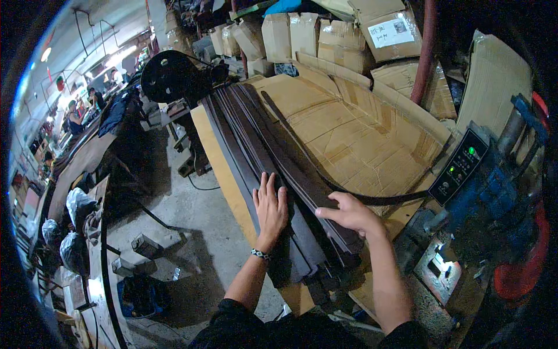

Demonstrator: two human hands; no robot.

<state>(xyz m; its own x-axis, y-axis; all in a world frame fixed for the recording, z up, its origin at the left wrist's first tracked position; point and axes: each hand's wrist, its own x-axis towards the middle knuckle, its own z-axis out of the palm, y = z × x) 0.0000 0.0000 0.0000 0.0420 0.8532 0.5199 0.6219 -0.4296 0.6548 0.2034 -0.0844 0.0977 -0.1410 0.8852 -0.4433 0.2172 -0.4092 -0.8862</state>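
Observation:
Long dark brown and grey strips (232,134) lie bunched lengthwise on a board covered in tan sheet (218,186). My left hand (269,212), with a patterned band at the wrist, rests flat on the left part of the bundle, fingers apart and pointing away from me. My right hand (347,216) grips the right-hand stack of strips near its close end, fingers curled at its edge, some fingertips hidden. One separate dark strip (378,199) curves along the right side toward the machine.
A blue machine (497,198) with a control panel (457,166) stands right, a black wheel (165,78) at the far end. Flattened cardboard (349,139) and boxes (276,38) lie beyond. Left are concrete floor (197,250), long work tables (78,157) and people (75,122) at work.

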